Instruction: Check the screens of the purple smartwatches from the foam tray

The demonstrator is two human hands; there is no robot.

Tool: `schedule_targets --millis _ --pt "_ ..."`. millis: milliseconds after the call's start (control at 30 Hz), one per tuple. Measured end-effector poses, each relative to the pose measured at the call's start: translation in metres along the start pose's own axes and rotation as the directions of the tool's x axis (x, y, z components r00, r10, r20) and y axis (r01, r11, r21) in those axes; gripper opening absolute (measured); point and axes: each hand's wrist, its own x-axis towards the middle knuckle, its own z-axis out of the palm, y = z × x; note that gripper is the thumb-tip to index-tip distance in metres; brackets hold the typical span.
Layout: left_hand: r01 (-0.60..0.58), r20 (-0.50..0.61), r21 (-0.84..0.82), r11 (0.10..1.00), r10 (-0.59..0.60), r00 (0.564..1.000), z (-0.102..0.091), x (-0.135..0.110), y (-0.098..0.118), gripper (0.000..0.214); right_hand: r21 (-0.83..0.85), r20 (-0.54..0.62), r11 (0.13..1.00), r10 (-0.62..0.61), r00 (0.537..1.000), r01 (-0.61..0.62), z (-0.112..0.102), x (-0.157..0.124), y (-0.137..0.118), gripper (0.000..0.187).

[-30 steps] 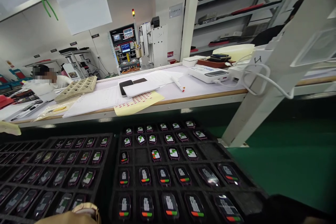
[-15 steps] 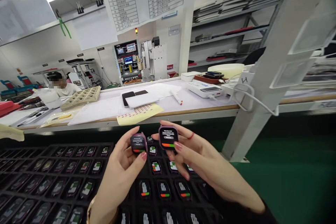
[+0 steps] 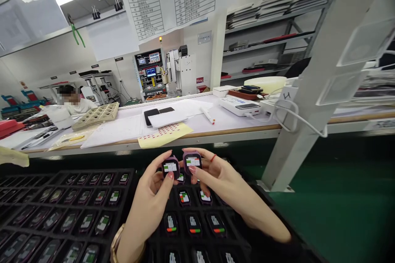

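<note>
My left hand (image 3: 152, 191) is closed on a purple-cased smartwatch (image 3: 170, 166), its thumb on the lower part of the lit screen. Close beside it, a second purple smartwatch (image 3: 192, 162) sits in the grip of my right hand (image 3: 220, 183), whose thumb presses the glass near the bottom edge. Both screens show white and green blocks. Below the hands, a black compartment tray (image 3: 182, 244) holds rows of similar watches, several with lit displays. Another black tray (image 3: 121, 209) full of watches lies to the left, partly behind my left forearm.
Beyond the trays runs a white bench (image 3: 129, 121) carrying papers, a yellow sticker sheet (image 3: 165, 134), a dark phone (image 3: 151, 117) and a white marker (image 3: 207, 115). A metal post (image 3: 304, 102) with a looped white cable rises at right. A person (image 3: 75, 100) sits far left.
Both watch screens went from dark with text and a red-green bar to white and green blocks. My right hand moved left and the watches came closer together.
</note>
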Motion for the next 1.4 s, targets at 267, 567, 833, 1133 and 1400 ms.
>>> schedule_targets --millis 267,567,833,1133,1400 --pt "0.037 -0.021 0.106 0.994 -0.035 0.999 -0.0022 -0.0005 0.0027 0.041 -0.054 -0.037 0.998 0.028 0.999 -0.03 -0.0007 -0.0009 -0.0012 0.065" --pt "0.06 0.015 0.036 0.998 -0.06 0.998 -0.0053 -0.0029 0.0037 0.04 0.003 -0.06 0.998 0.058 0.996 -0.058 0.0001 -0.0039 0.0021 0.064" --pt "-0.003 0.022 -0.059 0.998 0.004 1.0 -0.0016 0.0001 0.0029 0.044 0.046 -0.002 0.996 0.082 0.997 -0.082 -0.001 -0.0057 0.0005 0.064" --pt "-0.023 -0.02 -0.024 0.999 0.022 1.0 0.0005 0.0021 -0.0014 0.047 -0.004 0.085 0.998 0.057 0.995 -0.057 -0.0024 -0.0052 -0.0067 0.053" --pt "-0.02 -0.048 0.028 0.999 0.022 0.999 0.001 0.0036 -0.0017 0.048 0.021 0.13 0.999 0.022 0.991 -0.025 -0.0037 -0.0041 -0.0046 0.054"
